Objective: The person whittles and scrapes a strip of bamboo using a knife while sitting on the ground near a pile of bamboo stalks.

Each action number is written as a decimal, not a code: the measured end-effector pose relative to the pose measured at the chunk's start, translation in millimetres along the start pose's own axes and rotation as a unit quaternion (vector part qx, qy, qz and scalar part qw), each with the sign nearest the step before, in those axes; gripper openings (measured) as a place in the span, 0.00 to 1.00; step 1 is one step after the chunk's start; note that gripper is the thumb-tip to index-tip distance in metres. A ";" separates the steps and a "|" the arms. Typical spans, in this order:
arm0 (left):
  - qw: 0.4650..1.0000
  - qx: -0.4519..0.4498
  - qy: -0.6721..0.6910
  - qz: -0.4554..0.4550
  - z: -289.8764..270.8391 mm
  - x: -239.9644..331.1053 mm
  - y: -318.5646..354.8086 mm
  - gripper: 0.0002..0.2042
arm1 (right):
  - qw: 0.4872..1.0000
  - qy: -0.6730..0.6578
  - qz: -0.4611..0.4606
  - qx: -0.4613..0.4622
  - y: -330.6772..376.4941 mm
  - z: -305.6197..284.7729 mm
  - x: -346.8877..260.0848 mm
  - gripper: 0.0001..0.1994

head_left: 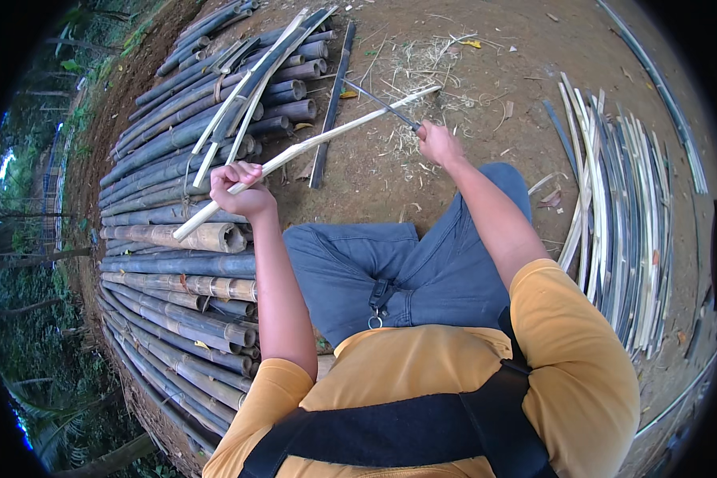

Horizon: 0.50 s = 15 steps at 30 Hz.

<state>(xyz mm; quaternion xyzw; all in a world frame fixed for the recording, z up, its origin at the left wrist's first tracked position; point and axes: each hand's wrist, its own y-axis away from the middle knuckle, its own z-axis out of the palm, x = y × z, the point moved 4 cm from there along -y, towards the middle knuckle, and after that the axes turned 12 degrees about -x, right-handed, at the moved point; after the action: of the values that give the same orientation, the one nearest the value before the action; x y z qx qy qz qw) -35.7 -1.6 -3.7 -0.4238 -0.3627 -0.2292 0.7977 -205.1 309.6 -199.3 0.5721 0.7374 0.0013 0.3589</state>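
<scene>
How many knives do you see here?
1: the knife in the right hand, its blade crossing the pale strip that the left hand grips. Others could be hidden among the bamboo poles.

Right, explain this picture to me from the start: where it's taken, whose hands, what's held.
No machine here: a person in an orange shirt, bare-handed. The picture comes from the left of two head-worn cameras, looking down; the fisheye lens bends straight edges. The left hand grips a long pale strip, seemingly bamboo. The right hand holds a thin-bladed knife that crosses the strip near its far end; whether they touch is hard to tell. On the bare earth lie shavings ahead, bamboo poles to the left and a bundle of split strips to the right.
</scene>
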 end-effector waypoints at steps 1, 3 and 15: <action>1.000 -0.003 0.003 0.004 -0.6 0.7 -1.0 0.15 | 1.000 0.019 -0.022 -0.008 3.7 -0.2 -5.3 0.13; 1.000 -0.013 0.026 0.008 14.0 -1.3 -6.8 0.14 | 0.998 -0.034 0.024 0.050 -15.7 9.1 26.4 0.13; 1.000 -0.017 0.009 -0.003 6.6 -1.7 -10.0 0.15 | 0.994 -0.049 0.084 0.051 -17.3 4.6 31.1 0.13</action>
<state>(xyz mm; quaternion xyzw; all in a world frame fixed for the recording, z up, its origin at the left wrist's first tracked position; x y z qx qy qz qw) -46.1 -1.4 2.5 -0.4343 -0.3522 -0.2416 0.7931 -220.0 328.0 -226.2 0.6491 0.6676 -0.0342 0.3631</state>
